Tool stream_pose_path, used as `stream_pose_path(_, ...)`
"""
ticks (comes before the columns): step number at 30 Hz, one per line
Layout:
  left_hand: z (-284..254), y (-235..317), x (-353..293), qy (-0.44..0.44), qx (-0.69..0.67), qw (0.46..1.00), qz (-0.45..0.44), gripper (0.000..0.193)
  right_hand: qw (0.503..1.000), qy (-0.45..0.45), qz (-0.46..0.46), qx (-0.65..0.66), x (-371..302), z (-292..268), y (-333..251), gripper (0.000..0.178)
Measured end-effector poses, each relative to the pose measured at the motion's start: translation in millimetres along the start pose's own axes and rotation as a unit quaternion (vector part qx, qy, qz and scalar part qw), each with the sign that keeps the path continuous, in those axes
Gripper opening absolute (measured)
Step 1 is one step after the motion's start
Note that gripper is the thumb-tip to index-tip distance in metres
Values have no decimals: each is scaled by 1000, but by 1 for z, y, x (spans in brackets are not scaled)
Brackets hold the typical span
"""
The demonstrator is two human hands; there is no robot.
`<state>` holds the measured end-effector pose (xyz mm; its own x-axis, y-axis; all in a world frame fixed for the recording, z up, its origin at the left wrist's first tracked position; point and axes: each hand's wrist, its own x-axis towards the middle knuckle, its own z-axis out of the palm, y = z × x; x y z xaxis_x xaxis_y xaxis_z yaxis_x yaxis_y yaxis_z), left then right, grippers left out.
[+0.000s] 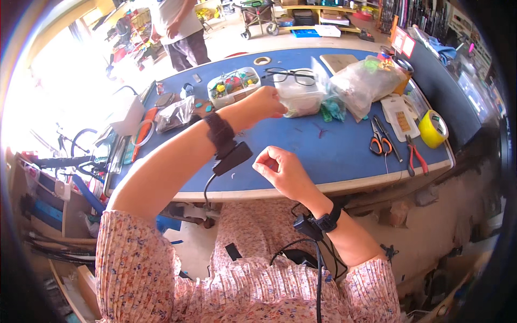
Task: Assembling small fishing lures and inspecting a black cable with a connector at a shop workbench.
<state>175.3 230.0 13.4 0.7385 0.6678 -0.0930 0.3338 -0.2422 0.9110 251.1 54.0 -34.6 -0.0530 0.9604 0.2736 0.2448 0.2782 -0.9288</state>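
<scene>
The left hand (265, 102) is at the near left corner of the white box (302, 104), which stands toward the far edge of the tabletop (339, 159), about midway along; contact cannot be confirmed. Its grip is partly curled; whether anything is held cannot be told. The right hand (284, 171) is above the near edge, its grip almost closed, thumb to curled fingers; any fine item pinched there cannot be made out.

Hazards, as judged: the eyeglasses (291, 74) lie loose on the white box, so a knock could slide them off. The open compartment box (225, 100), just left of the hand, could spill small parts if the forearm catches its rim. The cable (207, 187) hanging from the left wrist device (233, 158) could snag on the near edge.
</scene>
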Motion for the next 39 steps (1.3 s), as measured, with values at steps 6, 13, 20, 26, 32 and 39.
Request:
stream_pose_path(6,-10,7,-5,83,189,978,35,36,1000,7,-4,12,0,1,1,12)
stream_pose_path(13,-69,24,-40,15,394,916,-75,44,1000,4,-19,10,-2,3,3,11)
stream_pose_path(20,-66,-11,-33,112,349,923,-112,31,1000,-3,-1,14,-2,2,2,9)
stream_pose_path(26,-71,-33,-9,133,412,901,-32,21,999,-7,36,13,-1,3,-1,11)
stream_pose_path(32,-69,-39,-16,135,461,876,44,24,1000,-9,27,10,-1,3,-2,11)
stream_pose_path(39,-70,-1,-45,-2,352,930,-109,36,1000,-6,4,15,-1,3,1,12)
